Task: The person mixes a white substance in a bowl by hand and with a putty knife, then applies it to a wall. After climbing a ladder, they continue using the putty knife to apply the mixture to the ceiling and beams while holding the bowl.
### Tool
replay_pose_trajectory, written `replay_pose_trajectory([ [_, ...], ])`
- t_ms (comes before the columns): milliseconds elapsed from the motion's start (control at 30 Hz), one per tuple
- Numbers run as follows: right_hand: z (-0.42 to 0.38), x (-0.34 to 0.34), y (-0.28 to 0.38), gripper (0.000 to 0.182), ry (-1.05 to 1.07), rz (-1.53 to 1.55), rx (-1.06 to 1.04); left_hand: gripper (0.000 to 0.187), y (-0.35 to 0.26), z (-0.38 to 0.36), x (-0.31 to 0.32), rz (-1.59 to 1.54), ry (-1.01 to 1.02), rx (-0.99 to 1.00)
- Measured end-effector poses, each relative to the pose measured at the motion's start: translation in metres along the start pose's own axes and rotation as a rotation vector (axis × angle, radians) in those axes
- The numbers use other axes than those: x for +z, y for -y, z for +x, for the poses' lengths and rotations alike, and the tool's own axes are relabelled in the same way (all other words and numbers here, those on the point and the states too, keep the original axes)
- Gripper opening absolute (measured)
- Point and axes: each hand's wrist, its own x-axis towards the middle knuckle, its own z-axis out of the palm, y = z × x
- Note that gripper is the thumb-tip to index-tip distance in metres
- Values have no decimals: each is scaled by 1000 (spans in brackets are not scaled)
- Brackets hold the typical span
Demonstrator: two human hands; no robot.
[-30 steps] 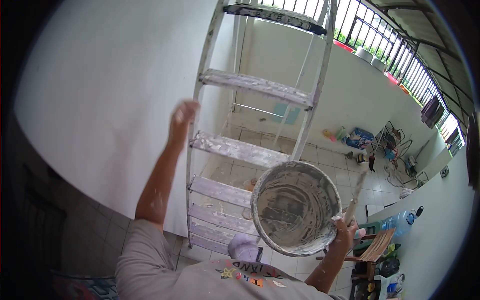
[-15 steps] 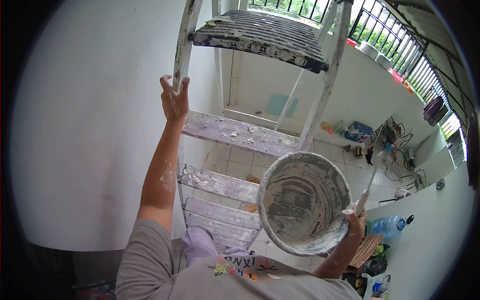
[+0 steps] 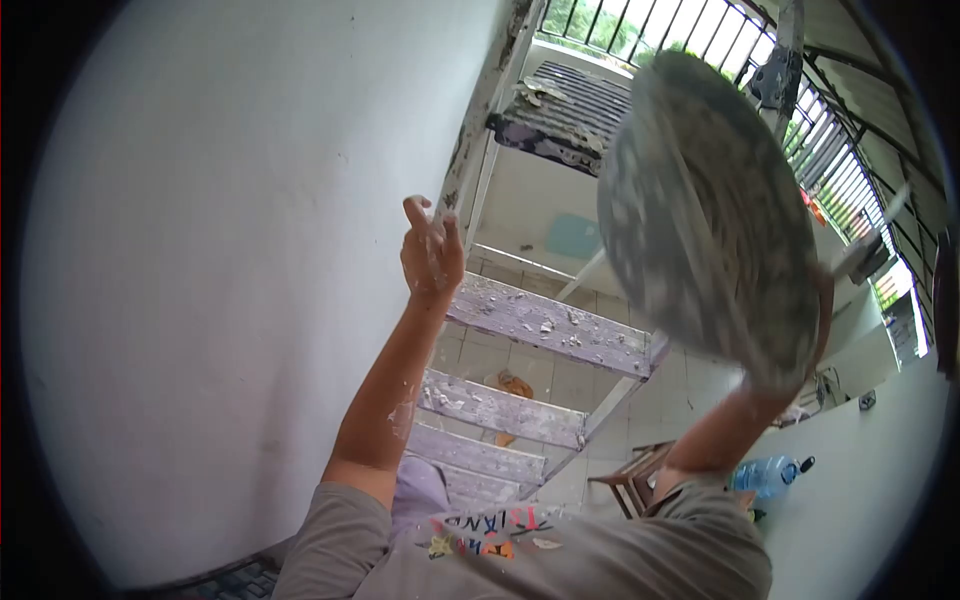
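Observation:
My left hand [image 3: 432,250], spotted with white plaster, is wrapped round the left rail of a stepladder [image 3: 545,325], whose purple-white steps are crusted with dried lumps. At right, my raised arm carries a plaster-smeared grey bucket [image 3: 710,215], tilted on its side and blurred by motion. Its wall hides part of the ladder's ribbed top platform [image 3: 565,115]. Most of my right hand [image 3: 822,310] is behind the bucket's edge and smeared. A scraper-like tool [image 3: 858,255] with a pale handle sticks out beside that hand, its outline blurred.
A smooth white wall [image 3: 220,250] rises close on the left. Black railing [image 3: 610,25] runs along the top. Below right are a blue water bottle [image 3: 768,476] and a brown wooden stool [image 3: 632,480] on the tiled floor. An orange cloth-like thing [image 3: 512,384] lies under the ladder.
The bucket has swung up from waist height to the ladder's top platform, tipping sideways, with my right arm and the tool. My left hand stays on the rail; the view has shifted left.

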Motion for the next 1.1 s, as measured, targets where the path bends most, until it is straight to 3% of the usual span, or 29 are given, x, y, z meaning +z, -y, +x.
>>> replay_pose_trajectory([
  [100, 73, 58, 18, 38, 12, 137, -70, 53, 0, -4, -4, 4, 17, 48],
  [133, 90, 72, 20, 37, -85, 321, 90, 55, 2, -2, -2, 16, 3, 83],
  [167, 107, 64, -3, 35, -135, 254, 145, 57, 0, -4, -2, 16, -13, 87],
  [200, 106, 70, -9, 34, 16, -164, -95, 59, -2, -4, -2, 14, -32, 97],
  [233, 106, 76, -15, 33, 21, -784, -422, 62, -5, -3, -2, 12, -47, 111],
  [267, 106, 82, -22, 34, -98, -1157, -737, 60, -7, -1, -2, 9, -45, 129],
  [333, 97, 110, -14, 24, -114, -537, -210, 57, -6, -1, -2, 2, -31, 153],
  [400, 94, 130, 2, 28, -287, -1, 213, 54, 8, 1, 2, 91, -36, 228],
  [467, 96, 138, 13, 36, -360, -16, 247, 55, 9, 1, 2, 83, -2, 202],
  [633, 79, 109, 8, 36, -409, -346, 151, 63, 6, 1, 1, -3, 94, 52],
  [767, 77, 75, -67, 29, -621, -733, -435, 65, 19, -1, 1, -10, 116, 21],
  [1000, 66, 94, -96, 27, -850, -394, 5, 73, -5, 3, 2, -149, 134, -27],
  [1067, 69, 79, -146, 32, -881, -518, -313, 80, -8, 3, -6, -125, 179, -77],
  [1100, 69, 74, -144, 35, -890, -711, -314, 81, -9, 0, -7, -114, 199, -65],
])
